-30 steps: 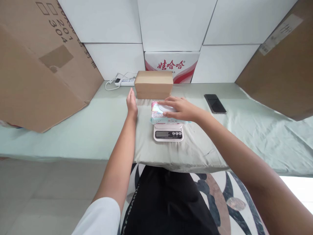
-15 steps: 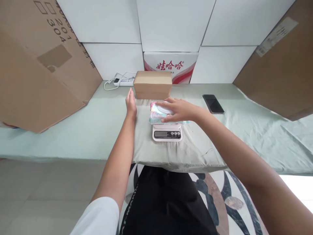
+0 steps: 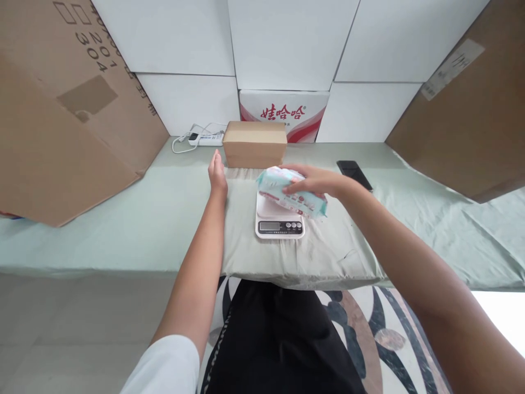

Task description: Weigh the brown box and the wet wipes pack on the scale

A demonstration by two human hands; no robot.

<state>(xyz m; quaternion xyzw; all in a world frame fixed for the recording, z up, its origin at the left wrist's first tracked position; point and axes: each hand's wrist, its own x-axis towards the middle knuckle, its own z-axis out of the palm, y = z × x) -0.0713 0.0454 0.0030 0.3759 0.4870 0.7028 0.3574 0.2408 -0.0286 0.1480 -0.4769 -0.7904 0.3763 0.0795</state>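
Note:
My right hand (image 3: 309,179) grips a pastel pack of wet wipes (image 3: 292,200), thumb across its near side and the other fingers mostly hidden behind it. The pack is tilted over a small white kitchen scale (image 3: 267,210), covering much of the weighing plate. The scale's dark display and round buttons face me. To the left, my left hand (image 3: 217,174) rests on its edge on the cloth, fingers stretched out, with nothing in it. Just beyond that hand is a closed brown cardboard box (image 3: 255,154).
A black phone (image 3: 355,174) lies to the right. Behind the box, a white power strip (image 3: 205,139) with a cable sits on the green cloth (image 3: 164,219). Large cardboard sheets (image 3: 94,142) stand at both sides, and a white carton with red print (image 3: 283,116) stands at the back.
My right hand has lifted and tipped the wipes pack, which lay flat on the scale before. More of the weighing plate now shows. My left hand has stayed in place.

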